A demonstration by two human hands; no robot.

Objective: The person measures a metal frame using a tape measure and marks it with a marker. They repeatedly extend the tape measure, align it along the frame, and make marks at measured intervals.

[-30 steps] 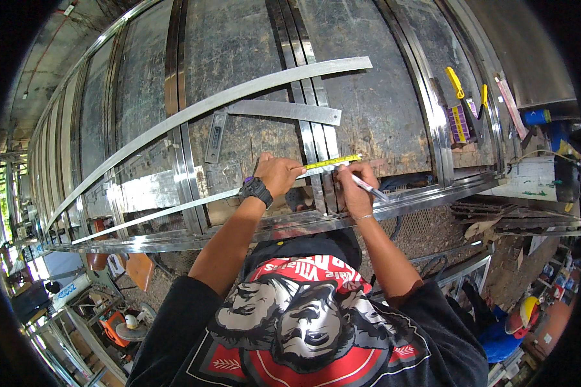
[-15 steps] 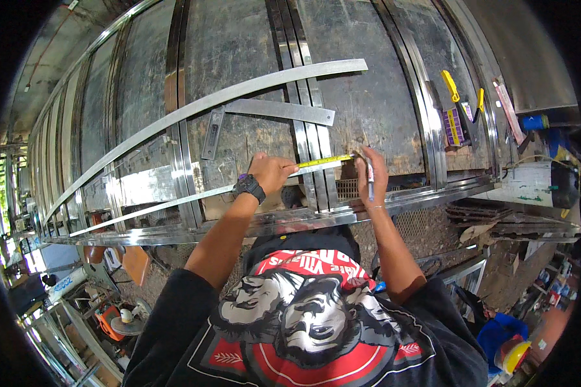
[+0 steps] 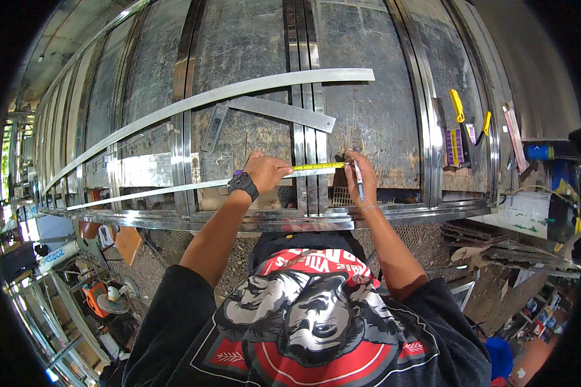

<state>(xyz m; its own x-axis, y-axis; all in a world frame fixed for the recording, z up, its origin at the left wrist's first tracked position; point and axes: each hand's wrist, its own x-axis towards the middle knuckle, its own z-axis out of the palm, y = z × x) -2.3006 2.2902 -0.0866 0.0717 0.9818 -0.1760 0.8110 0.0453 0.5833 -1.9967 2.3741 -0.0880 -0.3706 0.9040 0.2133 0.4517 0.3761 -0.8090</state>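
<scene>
My left hand, a dark watch on its wrist, pinches the left end of a yellow tape measure blade. The blade runs to my right hand, whose fingers are closed about its other end; the case is mostly hidden there. A white and dark marker pen also sits in that hand, pointing toward me. Just under the blade lies a thin light metal strip, which passes beneath my left hand. Beyond my hands a metal try square rests across the bars, beside a long flat metal bar.
A shiny metal frame with several crossbars spans the dark, worn worktop. On the right lie yellow-handled tools, a purple and yellow box and a red-white strip. An orange machine stands low at the left.
The view has shifted slightly, and both hands appear a little further left. The tape blade now lies more level; both hands keep their hold.
</scene>
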